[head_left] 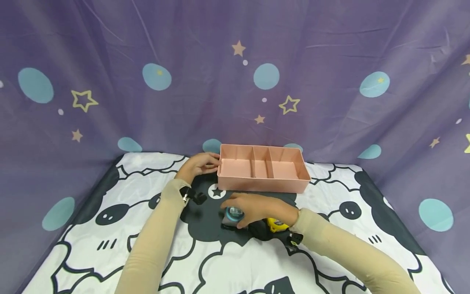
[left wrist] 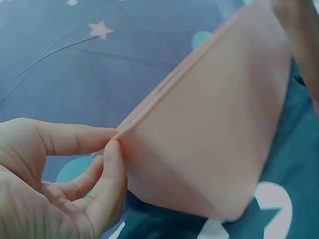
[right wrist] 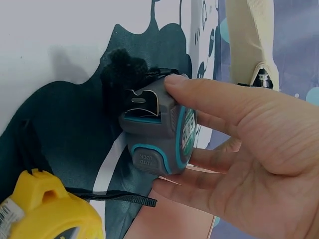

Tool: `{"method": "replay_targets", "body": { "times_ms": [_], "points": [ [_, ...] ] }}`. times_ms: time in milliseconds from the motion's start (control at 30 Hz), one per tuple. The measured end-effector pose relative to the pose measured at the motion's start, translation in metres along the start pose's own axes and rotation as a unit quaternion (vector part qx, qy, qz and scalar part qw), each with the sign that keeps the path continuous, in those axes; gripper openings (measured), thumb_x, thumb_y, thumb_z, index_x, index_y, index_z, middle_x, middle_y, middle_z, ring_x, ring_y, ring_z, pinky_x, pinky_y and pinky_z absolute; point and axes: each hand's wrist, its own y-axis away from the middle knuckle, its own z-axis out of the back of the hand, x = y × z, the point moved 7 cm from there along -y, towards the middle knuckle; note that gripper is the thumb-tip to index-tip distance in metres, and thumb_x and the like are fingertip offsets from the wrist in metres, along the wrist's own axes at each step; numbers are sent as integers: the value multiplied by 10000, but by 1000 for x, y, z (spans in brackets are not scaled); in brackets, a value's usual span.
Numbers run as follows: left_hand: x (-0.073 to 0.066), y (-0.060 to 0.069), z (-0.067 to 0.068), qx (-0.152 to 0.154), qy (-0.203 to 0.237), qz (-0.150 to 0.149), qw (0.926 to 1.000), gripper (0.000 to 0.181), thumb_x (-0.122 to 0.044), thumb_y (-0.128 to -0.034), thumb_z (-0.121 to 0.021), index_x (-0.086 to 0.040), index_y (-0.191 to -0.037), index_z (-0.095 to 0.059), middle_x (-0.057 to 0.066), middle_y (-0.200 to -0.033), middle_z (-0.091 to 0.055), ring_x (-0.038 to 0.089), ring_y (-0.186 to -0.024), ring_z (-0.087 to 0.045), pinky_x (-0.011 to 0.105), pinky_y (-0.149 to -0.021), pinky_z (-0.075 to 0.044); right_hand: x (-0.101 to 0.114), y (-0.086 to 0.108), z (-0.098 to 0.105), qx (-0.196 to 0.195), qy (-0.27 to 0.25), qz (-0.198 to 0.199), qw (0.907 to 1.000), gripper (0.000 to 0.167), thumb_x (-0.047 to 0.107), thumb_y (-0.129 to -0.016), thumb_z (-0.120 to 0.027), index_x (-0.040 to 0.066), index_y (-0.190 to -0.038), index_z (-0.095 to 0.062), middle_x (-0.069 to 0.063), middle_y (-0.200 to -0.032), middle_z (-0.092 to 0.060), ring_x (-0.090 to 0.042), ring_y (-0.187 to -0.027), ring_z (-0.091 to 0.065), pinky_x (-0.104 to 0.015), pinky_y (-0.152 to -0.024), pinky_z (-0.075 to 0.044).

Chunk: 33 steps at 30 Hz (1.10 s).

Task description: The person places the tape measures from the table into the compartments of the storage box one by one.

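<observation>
A pink divided box point(head_left: 264, 185) stands towards the back, and my left hand point(head_left: 200, 165) is at its left end. In the left wrist view the thumb and forefinger point(left wrist: 82, 139) pinch a corner of the box's rim point(left wrist: 164, 92). My right hand point(head_left: 253, 208) is in front of the box, gripping a grey tape measure point(head_left: 232, 218) with blue trim. The right wrist view shows the thumb point(right wrist: 199, 92) on one end of the tape measure point(right wrist: 149, 129) and the fingers around its far side. A yellow tape measure point(head_left: 276, 224) lies beneath the right wrist, partly hidden.
Dividers point(head_left: 269, 162) split the box into 3 compartments, with nothing seen inside. A dark fuzzy thing point(right wrist: 119, 74) sits beside the grey tape measure. A black strap point(right wrist: 119, 198) lies by the yellow one. A purple curtain point(head_left: 205, 102) hangs behind the patterned cloth point(head_left: 121, 241).
</observation>
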Motion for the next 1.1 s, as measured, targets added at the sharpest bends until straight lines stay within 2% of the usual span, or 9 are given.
{"method": "replay_targets", "body": {
  "times_ms": [167, 333, 533, 667, 767, 833, 900, 1000, 1100],
  "points": [
    [6, -5, -3, 229, 354, 140, 9990, 600, 65, -987, -517, -33, -1548, -328, 75, -1225, -544, 140, -968, -564, 165, -692, -560, 0, 0, -3, 65, -19, -10, 10000, 707, 208, -832, -867, 187, -1460, -540, -62, -1426, -547, -162, -1197, -574, -298, -1017, -518],
    [9, -8, -4, 337, 971, 290, 9943, 512, 78, -982, -527, -64, -1462, -417, 14, -972, -629, 116, -827, -598, 169, -656, -564, -3, -1, -6, 183, -50, -49, 9998, 743, 225, -814, -884, 207, -1466, -531, -67, -1479, -507, -187, -1282, -542, -335, -1054, -504],
    [7, -9, -6, 696, 1255, 199, 9894, 281, 88, -979, -521, -114, -1165, -578, 4, -857, -670, 119, -780, -609, 173, -677, -567, -5, -3, -7, 325, -69, -7, 9994, 792, 187, -777, -910, 248, -1469, -529, -60, -1470, -497, -189, -1272, -530, -338, -1019, -520],
    [6, -11, -5, 930, 1379, 149, 9860, 296, 99, -1003, -472, -148, -983, -634, 8, -849, -670, 123, -782, -620, 178, -683, -569, -5, -5, -6, 328, -107, 94, 9994, 758, 164, -780, -905, 240, -1448, -553, -65, -1467, -497, -190, -1269, -526, -327, -1017, -518],
    [6, -11, -3, 937, 1447, 97, 9850, 282, 115, -996, -480, -104, -1116, -610, 19, -848, -672, 130, -760, -629, 182, -673, -566, -4, -7, -5, 325, -151, 141, 9993, 737, 152, -781, -901, 230, -1432, -566, -71, -1463, -498, -188, -1263, -527, -321, -1023, -512],
    [7, -11, 0, 840, 1455, 89, 9858, 386, 118, -991, -495, -70, -1327, -535, 18, -857, -678, 134, -757, -634, 183, -672, -565, -4, -7, -5, 344, -159, 151, 9992, 729, 150, -783, -899, 227, -1428, -569, -70, -1455, -502, -182, -1251, -531, -317, -1020, -511],
    [9, -12, 1, 822, 1498, 84, 9853, 489, 117, -994, -497, -49, -1448, -421, 16, -862, -682, 133, -762, -636, 182, -671, -563, -4, -8, -5, 366, -169, 165, 9990, 728, 148, -782, -899, 227, -1426, -570, -69, -1450, -507, -174, -1237, -536, -310, -1016, -510],
    [11, -11, 0, 873, 1631, 68, 9827, 503, 115, -995, -497, -38, -1462, -391, 18, -855, -692, 127, -748, -646, 179, -671, -566, -6, -9, -6, 394, -157, 194, 9989, 732, 151, -778, -903, 228, -1426, -571, -63, -1434, -519, -160, -1216, -544, -299, -1010, -511],
    [11, -10, -1, 977, 1816, 36, 9785, 420, 123, -979, -527, -41, -1354, -432, 31, -840, -697, 125, -720, -658, 184, -665, -573, -6, -10, -6, 396, -170, 251, 9988, 735, 149, -773, -905, 220, -1426, -573, -61, -1420, -532, -153, -1203, -551, -291, -1011, -510]
  ]
}}
